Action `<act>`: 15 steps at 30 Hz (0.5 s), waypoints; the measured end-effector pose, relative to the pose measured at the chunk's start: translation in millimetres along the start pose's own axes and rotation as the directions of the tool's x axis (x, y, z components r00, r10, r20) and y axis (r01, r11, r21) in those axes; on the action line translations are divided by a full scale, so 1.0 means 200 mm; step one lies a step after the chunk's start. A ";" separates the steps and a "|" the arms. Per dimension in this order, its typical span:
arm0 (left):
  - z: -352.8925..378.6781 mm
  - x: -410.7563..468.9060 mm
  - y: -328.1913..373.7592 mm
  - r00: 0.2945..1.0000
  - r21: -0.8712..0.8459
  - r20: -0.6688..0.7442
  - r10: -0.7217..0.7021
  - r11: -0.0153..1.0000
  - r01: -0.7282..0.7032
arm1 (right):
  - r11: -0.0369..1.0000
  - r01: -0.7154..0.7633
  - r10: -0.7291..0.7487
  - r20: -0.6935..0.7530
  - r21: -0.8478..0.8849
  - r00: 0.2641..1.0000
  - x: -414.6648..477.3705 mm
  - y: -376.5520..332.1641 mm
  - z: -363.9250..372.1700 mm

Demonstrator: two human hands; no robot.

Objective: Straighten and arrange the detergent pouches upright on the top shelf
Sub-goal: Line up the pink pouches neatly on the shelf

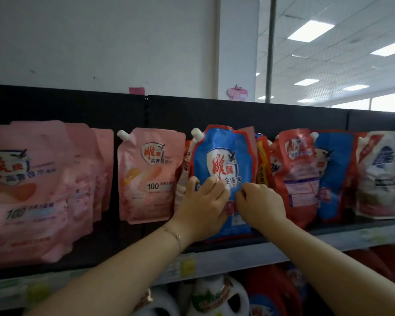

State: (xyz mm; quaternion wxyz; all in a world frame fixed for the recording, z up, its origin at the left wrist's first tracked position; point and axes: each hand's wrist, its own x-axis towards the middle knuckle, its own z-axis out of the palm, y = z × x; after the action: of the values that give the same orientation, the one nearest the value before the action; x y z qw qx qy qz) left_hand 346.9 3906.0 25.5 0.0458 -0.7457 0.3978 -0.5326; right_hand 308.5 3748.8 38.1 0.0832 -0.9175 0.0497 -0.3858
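Note:
A blue detergent pouch (pixel 224 160) with a red border and a white spout stands upright at the middle of the top shelf (pixel 237 254). My left hand (pixel 203 206) grips its lower left side, thumb around the edge. My right hand (pixel 260 206) pinches its lower right front. To its left stands a pink pouch (pixel 146 176), and further left a row of pink pouches (pixel 39 190) leans forward. On its right are a red pouch (pixel 299 176) and another blue pouch (pixel 333 174), both tilted and overlapping. A white pouch (pixel 383 174) stands at the far right.
A black back panel (pixel 214 112) runs behind the pouches. Price labels (pixel 183 267) sit on the shelf's grey front edge. Below it are white bottles (pixel 217 297) and red bottles (pixel 276 290). A gap separates the pink row from the single pink pouch.

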 end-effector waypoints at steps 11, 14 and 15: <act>0.16 0.09 0.13 0.858 0.058 0.511 0.052 0.994 -0.095 | 0.916 -0.251 0.186 0.224 0.312 0.957 0.10 0.25 0.19; 0.19 0.07 0.11 0.863 0.115 0.505 0.025 0.989 -0.096 | 0.918 -0.243 0.184 0.204 0.313 0.961 0.11 0.26 0.21; 0.20 0.07 0.11 0.862 0.131 0.507 0.014 0.987 -0.094 | 0.916 -0.245 0.186 0.204 0.316 0.961 0.11 0.26 0.21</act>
State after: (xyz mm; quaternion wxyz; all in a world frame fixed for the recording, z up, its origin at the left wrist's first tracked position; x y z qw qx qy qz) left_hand 369.2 3867.6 9.1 0.2194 -0.8419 0.3513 -0.3460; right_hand 352.7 3699.7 15.0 0.2857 -0.9078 0.0765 -0.2974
